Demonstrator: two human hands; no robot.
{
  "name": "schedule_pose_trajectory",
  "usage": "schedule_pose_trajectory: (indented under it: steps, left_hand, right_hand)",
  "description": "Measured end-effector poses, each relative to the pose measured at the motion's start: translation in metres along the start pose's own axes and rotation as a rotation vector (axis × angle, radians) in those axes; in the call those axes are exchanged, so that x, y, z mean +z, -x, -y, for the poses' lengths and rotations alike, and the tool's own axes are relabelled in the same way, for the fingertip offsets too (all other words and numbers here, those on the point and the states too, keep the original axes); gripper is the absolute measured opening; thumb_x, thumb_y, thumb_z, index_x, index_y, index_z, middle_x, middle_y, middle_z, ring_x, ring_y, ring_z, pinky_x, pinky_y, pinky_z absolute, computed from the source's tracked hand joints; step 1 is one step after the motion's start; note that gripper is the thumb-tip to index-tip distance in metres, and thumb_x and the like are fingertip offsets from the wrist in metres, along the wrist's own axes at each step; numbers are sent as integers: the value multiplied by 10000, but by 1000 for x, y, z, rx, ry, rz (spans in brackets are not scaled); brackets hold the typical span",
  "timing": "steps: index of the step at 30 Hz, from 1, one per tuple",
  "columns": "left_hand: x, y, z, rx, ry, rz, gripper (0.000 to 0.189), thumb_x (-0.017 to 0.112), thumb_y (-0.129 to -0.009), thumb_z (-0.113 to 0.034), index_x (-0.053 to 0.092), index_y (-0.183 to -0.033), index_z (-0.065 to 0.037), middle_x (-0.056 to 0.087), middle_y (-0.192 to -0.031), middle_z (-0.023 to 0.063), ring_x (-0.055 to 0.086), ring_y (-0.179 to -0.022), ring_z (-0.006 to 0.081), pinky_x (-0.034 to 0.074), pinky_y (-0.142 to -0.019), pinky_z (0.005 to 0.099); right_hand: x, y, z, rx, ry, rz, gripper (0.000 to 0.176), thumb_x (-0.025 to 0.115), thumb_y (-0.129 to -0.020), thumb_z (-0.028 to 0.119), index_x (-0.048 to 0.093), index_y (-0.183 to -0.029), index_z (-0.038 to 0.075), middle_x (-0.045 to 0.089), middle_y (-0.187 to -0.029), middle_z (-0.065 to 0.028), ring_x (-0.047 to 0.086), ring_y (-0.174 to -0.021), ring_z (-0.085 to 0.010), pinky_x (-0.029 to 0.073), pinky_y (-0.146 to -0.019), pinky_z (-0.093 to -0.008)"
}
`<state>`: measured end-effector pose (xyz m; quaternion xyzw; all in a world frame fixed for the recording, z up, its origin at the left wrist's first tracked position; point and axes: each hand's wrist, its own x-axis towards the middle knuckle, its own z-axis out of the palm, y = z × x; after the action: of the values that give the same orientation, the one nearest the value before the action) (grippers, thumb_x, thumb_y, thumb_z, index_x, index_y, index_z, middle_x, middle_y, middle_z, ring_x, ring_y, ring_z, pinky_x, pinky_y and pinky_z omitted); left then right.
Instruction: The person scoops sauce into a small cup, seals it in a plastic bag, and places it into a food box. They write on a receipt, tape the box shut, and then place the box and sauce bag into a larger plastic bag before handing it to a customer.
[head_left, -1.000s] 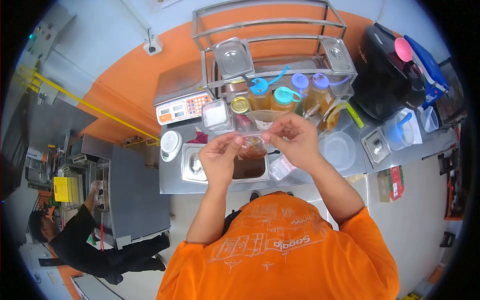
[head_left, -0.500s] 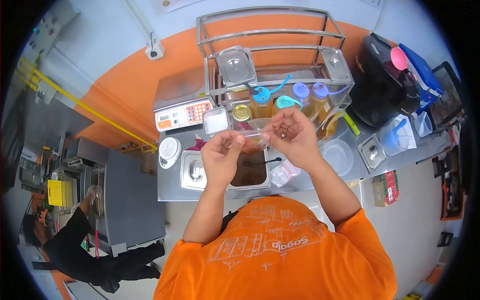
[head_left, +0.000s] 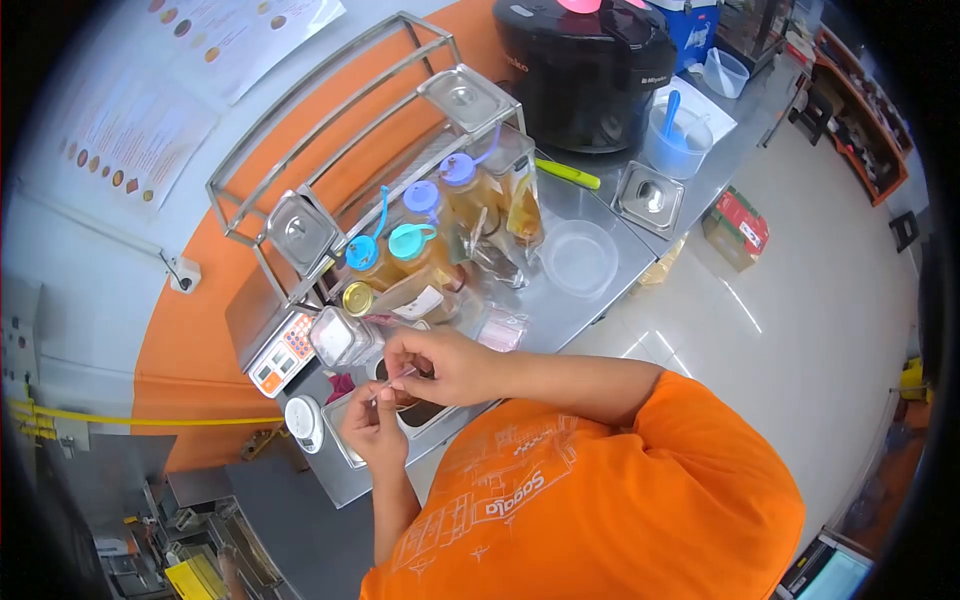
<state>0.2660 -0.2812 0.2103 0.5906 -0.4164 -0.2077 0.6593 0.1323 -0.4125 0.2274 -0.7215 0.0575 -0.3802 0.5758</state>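
Observation:
Both hands are closed over the steel container (head_left: 420, 414) of dark brown contents at the counter's near edge. Between their fingertips is the top edge of a small clear plastic bag (head_left: 397, 379). My left hand (head_left: 373, 430) pinches it from below with thumb and finger. Just above, my right hand (head_left: 445, 366) pinches the same edge with curled fingers, which hide most of the bag. Behind my right hand lie a clear pouch with a white label (head_left: 424, 301) and a pink-white plastic packet (head_left: 503, 329).
Bottles with blue (head_left: 362, 252), teal and purple caps stand below a metal rack (head_left: 330, 130). A digital scale (head_left: 283, 356) and small white scale (head_left: 304, 420) sit left. Rightward are a round clear plastic tub (head_left: 580, 258), steel lid (head_left: 649, 198) and black cooker (head_left: 585, 75).
My view has turned toward the right, and the counter now runs diagonally. My hands have come closer together on the bag's edge. The co-worker at left is mostly out of view.

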Motion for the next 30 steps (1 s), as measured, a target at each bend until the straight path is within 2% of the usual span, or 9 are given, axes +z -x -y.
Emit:
schedule_pose_trajectory:
  steps: [2,7,9,13,17,19,22,27,30]
  left_hand:
    - [3,9,3,-65,6,53,88,660,-930,-44,653,-977,30,674,-901,68,639,-835,115,516,-722,245]
    - [17,35,3,-158,-4,62,81,678,-906,-17,662,-959,41,681,-901,100,652,-832,142,552,-790,284]
    - [15,46,10,-136,-148,152,50,681,-895,-7,678,-927,31,680,-874,108,667,-798,157,553,-747,279]
    - [28,58,4,30,-413,180,69,702,-847,16,732,-899,-18,712,-801,93,678,-716,175,542,-678,288]
    - [19,84,21,-134,-500,229,84,729,-829,-49,766,-898,-78,741,-855,97,715,-746,210,542,-664,286]
    - [15,97,11,-171,-509,93,79,735,-826,-63,766,-896,-80,739,-853,104,720,-762,215,545,-664,288]
    - [12,117,-4,-282,-456,-7,64,759,-826,-108,763,-878,-71,736,-827,103,716,-741,212,557,-699,285]
    - [-5,148,-13,-396,-352,-194,123,767,-850,-143,745,-849,-21,733,-797,107,710,-715,174,572,-731,289]
    - [-11,163,-1,-431,17,-399,169,715,-908,-150,718,-923,18,730,-841,106,708,-753,160,563,-689,297]
  right_hand:
    - [-1,14,-1,38,4,19,179,671,-860,47,531,-973,50,624,-846,-70,603,-692,-193,481,-615,-301]
    - [-13,48,-5,122,-33,87,168,662,-870,41,521,-962,49,611,-846,-74,618,-725,-207,487,-618,-328]
    - [-14,62,-16,117,-40,77,155,657,-893,99,524,-956,50,620,-845,-126,632,-762,-308,491,-637,-384]
    - [-17,89,-35,163,111,90,90,631,-893,47,541,-886,39,611,-816,-131,620,-738,-303,483,-624,-381]
    - [-17,110,-58,158,161,141,180,728,-821,-2,552,-812,35,578,-722,-54,597,-673,-153,472,-607,-291]
    - [-12,117,-60,291,-6,182,114,699,-835,0,591,-860,26,617,-724,-92,599,-626,-208,485,-593,-316]
    - [-4,108,-53,350,-29,298,153,715,-819,-16,633,-943,19,639,-726,-90,587,-616,-174,472,-573,-292]
    - [30,81,-42,174,55,534,218,721,-826,4,682,-1039,24,640,-728,-96,591,-614,-189,466,-559,-287]
    - [54,69,-42,73,95,628,144,721,-837,26,690,-977,17,624,-733,-88,597,-616,-186,467,-550,-292]
